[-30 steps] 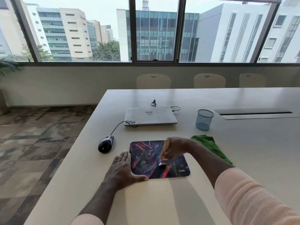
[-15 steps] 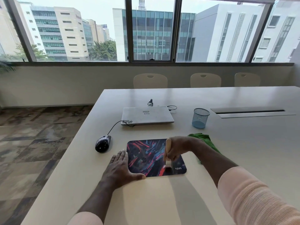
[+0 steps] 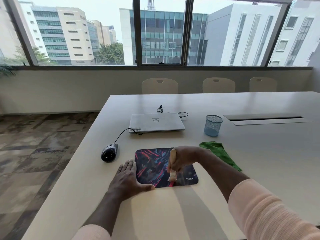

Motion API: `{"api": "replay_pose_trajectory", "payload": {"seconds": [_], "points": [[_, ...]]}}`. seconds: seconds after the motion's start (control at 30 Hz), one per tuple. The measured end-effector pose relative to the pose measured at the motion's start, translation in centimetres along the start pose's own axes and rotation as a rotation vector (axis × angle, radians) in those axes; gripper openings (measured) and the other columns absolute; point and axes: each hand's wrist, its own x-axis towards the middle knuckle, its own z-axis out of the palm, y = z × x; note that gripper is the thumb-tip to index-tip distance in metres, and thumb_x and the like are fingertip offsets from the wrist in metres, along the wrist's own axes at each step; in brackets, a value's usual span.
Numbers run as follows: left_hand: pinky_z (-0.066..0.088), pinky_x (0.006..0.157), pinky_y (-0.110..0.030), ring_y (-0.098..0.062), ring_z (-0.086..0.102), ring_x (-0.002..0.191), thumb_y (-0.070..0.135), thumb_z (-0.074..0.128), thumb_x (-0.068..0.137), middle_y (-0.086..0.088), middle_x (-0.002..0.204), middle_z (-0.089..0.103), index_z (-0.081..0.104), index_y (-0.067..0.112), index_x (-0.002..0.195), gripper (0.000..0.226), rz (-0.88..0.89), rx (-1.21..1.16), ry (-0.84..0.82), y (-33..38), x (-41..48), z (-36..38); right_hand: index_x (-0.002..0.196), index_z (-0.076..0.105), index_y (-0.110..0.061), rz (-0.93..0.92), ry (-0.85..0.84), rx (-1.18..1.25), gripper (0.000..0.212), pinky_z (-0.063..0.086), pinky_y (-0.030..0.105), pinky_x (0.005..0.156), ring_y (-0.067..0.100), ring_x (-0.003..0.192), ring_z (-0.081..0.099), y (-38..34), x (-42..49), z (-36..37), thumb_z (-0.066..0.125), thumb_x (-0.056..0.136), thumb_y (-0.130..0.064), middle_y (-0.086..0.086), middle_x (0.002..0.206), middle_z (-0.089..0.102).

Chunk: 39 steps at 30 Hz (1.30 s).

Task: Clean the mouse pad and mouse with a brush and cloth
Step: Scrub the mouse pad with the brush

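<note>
At the left the mouse [image 3: 110,152] lies on the table [image 3: 173,213], off the pad and well apart from both hands; it looks hard, smooth and light; I think its cable to the laptop [image 3: 155,122] will pull at it a little, so it is best taken by its two sides. Next is the left hand [image 3: 128,177]; it is flat, the fingers straight, grasping nothing; it rests on the table at the near left corner of the mouse pad [image 3: 152,161], and the thumb appears to touch the near edge. The pad lies flat on the near part of the table; it seems thin, soft and bendable, probably light enough to slide under a stroke, so pressing down an edge is wiser than lifting it. On its near right part stand the pale bristles of the brush [image 3: 172,158]; the handle looks stiff, the bristles soft, and little force should be needed. The right hand [image 3: 184,157] has its fingers curled round this handle. At the right the green cloth [image 3: 219,152] lies crumpled near the pad, untouched; it is limp and can be pinched anywhere.
</note>
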Motion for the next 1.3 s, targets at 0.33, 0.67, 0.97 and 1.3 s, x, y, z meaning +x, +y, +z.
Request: {"api": "replay_pose_trajectory", "payload": {"seconds": [0.33,0.67,0.97,1.3], "points": [[-0.002,0.123,-0.032,-0.018,0.001,0.153,0.108,0.031,0.043,-0.009,0.166,0.005,0.003,0.007,0.158,0.155,0.002,0.006,0.002,0.0,0.1,0.0,0.092,0.078,-0.023,0.006,-0.019,-0.023,0.019,0.059,0.029,0.083,0.004,0.078,0.072,0.5,0.0,0.6,0.07,0.079,-0.013,-0.009,0.092,0.077],[-0.003,0.122,-0.031,-0.017,0.0,0.153,0.107,0.03,0.045,-0.008,0.166,0.004,0.003,0.007,0.158,0.153,-0.003,0.014,-0.003,0.0,0.0,-0.1,0.085,0.08,-0.018,0.043,0.37,-0.079,0.014,0.056,0.025,0.082,0.008,0.084,0.071,3.5,-0.4,-0.4,0.071,0.076,-0.013,-0.003,0.088,0.078],[-0.002,0.124,-0.033,-0.017,-0.001,0.153,0.107,0.032,0.046,-0.008,0.166,0.002,0.002,0.007,0.158,0.153,-0.001,0.016,-0.013,0.1,0.0,-0.2,0.099,0.075,-0.002,0.103,0.021,0.236,0.018,0.06,0.023,0.064,0.01,0.066,0.071,2.7,-1.8,-0.5,0.067,0.083,-0.002,0.009,0.087,0.075],[-0.002,0.123,-0.032,-0.017,-0.001,0.153,0.108,0.031,0.045,-0.009,0.166,0.002,0.001,0.007,0.158,0.154,-0.003,0.018,-0.02,0.2,0.0,-0.2,0.096,0.076,-0.013,0.12,-0.054,0.044,0.017,0.061,0.026,0.069,0.013,0.074,0.074,1.5,-1.5,0.4,0.07,0.081,-0.009,0.008,0.092,0.077]]}}
